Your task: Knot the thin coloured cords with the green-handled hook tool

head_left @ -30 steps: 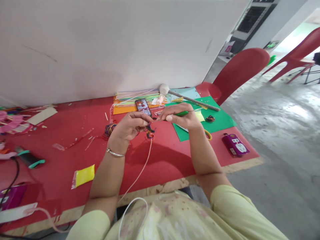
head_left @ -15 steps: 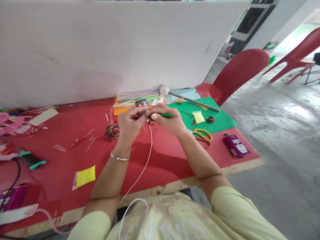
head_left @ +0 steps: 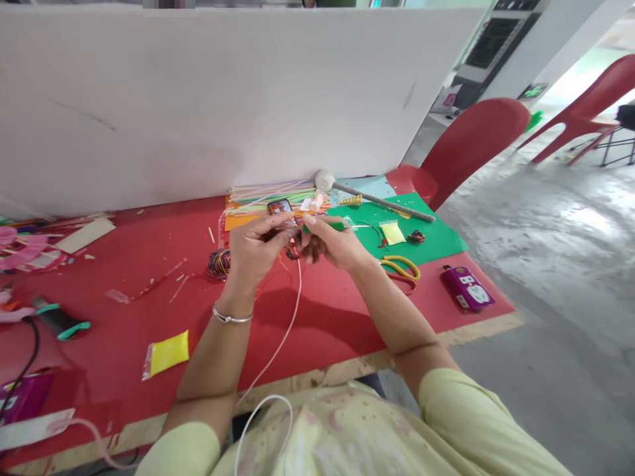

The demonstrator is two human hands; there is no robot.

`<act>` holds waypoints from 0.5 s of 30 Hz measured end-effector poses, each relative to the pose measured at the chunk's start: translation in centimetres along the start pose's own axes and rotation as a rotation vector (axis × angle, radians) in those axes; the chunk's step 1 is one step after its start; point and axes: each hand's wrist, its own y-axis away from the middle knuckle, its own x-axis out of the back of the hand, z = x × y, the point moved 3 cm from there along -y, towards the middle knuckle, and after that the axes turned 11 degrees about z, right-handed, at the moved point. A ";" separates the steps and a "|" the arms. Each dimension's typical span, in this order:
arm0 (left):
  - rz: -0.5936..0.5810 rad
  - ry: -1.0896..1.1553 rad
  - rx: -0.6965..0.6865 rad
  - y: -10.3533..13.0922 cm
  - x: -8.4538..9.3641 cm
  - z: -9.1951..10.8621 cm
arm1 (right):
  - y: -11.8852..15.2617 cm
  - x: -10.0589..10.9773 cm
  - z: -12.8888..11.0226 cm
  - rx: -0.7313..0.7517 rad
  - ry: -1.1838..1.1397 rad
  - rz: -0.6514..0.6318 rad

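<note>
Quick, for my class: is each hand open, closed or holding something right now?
Left hand: closed in a pinch; what it grips is too small to tell.
Right hand: closed, holding a green-handled tool.

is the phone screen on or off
On: the phone shows a lit, colourful picture, though the left hand hides its lower part.

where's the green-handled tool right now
In the head view, the green-handled tool is near the centre, held in the right hand, just right of the left hand.
</note>
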 end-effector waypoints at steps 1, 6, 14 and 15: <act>-0.014 0.036 0.050 -0.1 0.0 -0.1 | -0.1 -0.1 0.1 0.035 -0.025 0.007; 0.064 0.069 0.041 0.0 0.0 0.1 | 0.5 -0.7 0.1 0.259 0.075 0.160; 0.117 0.109 0.075 0.4 -0.9 -0.8 | 1.2 -0.5 0.5 0.643 0.252 0.374; 0.076 0.145 0.113 0.1 -0.7 -0.9 | 0.7 -0.3 0.8 0.564 0.191 0.338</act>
